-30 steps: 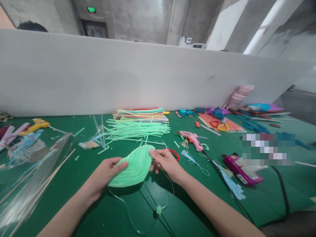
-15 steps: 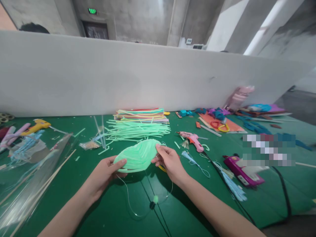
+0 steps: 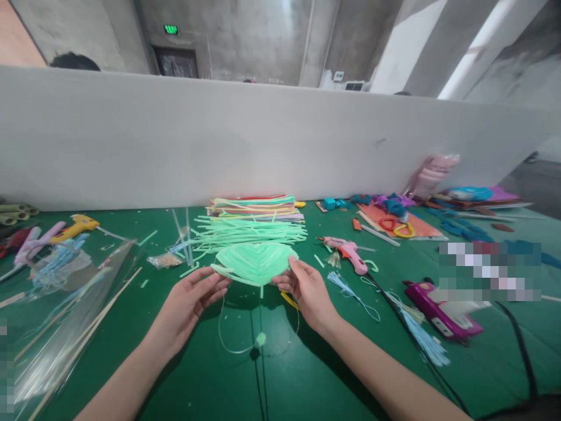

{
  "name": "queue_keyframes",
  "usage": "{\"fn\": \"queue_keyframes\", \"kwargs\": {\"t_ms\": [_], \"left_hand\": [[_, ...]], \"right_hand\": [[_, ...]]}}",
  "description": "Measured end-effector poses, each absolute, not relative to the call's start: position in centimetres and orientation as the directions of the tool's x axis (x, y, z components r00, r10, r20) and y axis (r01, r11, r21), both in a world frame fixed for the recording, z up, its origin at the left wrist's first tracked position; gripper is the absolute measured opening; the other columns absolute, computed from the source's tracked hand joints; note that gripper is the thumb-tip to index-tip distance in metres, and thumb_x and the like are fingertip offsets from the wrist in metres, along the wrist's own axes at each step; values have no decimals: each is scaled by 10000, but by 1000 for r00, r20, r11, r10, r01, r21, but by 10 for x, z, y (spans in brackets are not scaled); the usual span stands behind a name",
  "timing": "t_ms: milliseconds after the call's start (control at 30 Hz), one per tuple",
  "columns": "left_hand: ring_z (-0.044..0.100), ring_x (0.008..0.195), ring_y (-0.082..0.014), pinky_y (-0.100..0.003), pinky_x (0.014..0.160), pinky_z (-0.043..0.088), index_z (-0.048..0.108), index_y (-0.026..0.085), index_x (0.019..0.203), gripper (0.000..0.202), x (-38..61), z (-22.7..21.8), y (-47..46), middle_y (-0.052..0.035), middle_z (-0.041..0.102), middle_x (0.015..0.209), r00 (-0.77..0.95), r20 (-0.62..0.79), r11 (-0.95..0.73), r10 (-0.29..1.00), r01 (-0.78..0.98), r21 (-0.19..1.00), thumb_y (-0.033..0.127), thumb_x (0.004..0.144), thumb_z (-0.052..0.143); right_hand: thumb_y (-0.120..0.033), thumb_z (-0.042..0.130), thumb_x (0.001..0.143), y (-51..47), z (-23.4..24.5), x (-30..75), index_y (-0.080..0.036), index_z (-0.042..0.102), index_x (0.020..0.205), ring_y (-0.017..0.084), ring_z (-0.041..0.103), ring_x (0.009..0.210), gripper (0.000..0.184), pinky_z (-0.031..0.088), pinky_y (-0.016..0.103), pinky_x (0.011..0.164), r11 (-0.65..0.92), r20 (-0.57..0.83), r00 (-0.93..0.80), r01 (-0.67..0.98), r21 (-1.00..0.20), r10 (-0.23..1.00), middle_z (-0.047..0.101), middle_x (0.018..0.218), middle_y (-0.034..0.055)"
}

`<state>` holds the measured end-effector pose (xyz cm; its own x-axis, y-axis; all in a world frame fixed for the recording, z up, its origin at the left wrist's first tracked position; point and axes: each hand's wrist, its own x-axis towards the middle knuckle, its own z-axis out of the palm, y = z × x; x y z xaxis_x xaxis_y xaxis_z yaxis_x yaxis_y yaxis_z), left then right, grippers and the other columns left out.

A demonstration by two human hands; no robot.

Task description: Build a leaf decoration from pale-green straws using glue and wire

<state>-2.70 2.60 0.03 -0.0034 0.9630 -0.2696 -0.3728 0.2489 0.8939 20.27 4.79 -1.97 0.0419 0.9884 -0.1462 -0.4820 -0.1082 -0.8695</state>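
Above the table, a light green leaf-shaped piece point(image 3: 254, 262), seemingly of fuzzy pipe cleaners laid side by side, is held between my hands. My left hand point(image 3: 195, 298) pinches its left end, where a strip sticks out. On the right edge, the thumb and fingers of my right hand point(image 3: 309, 289) are closed. A thin clear cord point(image 3: 234, 352) loops down below the piece, with a small green ball point(image 3: 261, 339) at the bottom. Just behind lies a pile of green pipe cleaners point(image 3: 249, 230). Something yellow point(image 3: 289, 300) shows partly beside my right fingers.
A pink glue gun point(image 3: 348, 252) and light blue tassels point(image 3: 353, 294) lie to the right, with a purple device point(image 3: 442, 313) beyond. On the left are a yellow glue gun point(image 3: 74, 227), clear plastic point(image 3: 83, 313) and thin sticks point(image 3: 94, 327). A white partition point(image 3: 263, 140) stands behind.
The leaf-shaped piece has turned from a slant to nearly level, its midrib now pointing down toward me. My left fingers have shifted to its protruding strip. The cord and ball swung left.
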Motion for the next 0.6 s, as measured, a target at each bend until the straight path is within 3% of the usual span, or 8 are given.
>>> {"fn": "queue_keyframes", "kwargs": {"t_ms": [133,267,400,500,600], "left_hand": [[701,890,-173,-229,758,564,678,153,900,249,-26,1,24,-65,749,955,-22,-256,234,966,-328,915,312,728,762],[695,799,-138,-219,721,558,682,172,895,277,-31,1,26,-30,747,909,-68,-231,201,971,-297,933,366,714,763],[687,775,-137,-219,706,554,703,181,907,302,-42,3,31,-32,746,896,-53,-229,209,972,-255,944,406,712,754],[680,732,-133,-226,695,549,702,179,887,271,-44,4,30,-39,744,864,46,-248,252,968,-202,946,399,734,739],[682,747,-146,-247,705,547,695,165,917,263,-37,4,25,-62,737,887,190,-266,294,945,-136,946,390,781,698]], "right_hand": [[-419,745,714,47,-20,202,-171,540,717,163,700,615,321,530,192,530,-166,-168,-38,-478,-863,985,647,618,13],[-390,665,767,42,-18,203,-150,599,811,183,703,615,252,530,224,530,-182,-115,-200,-354,-917,973,699,676,61],[-510,562,827,39,-11,207,-137,635,893,192,688,583,385,483,232,463,-210,-122,-420,-170,-963,899,709,696,75],[-579,520,843,42,-7,211,-154,671,918,162,662,618,457,471,233,522,-146,-110,-420,-55,-988,901,710,751,51],[-553,578,821,46,-5,215,-178,693,959,140,625,725,416,452,222,624,-42,-44,-364,15,-999,931,703,847,22]]}}
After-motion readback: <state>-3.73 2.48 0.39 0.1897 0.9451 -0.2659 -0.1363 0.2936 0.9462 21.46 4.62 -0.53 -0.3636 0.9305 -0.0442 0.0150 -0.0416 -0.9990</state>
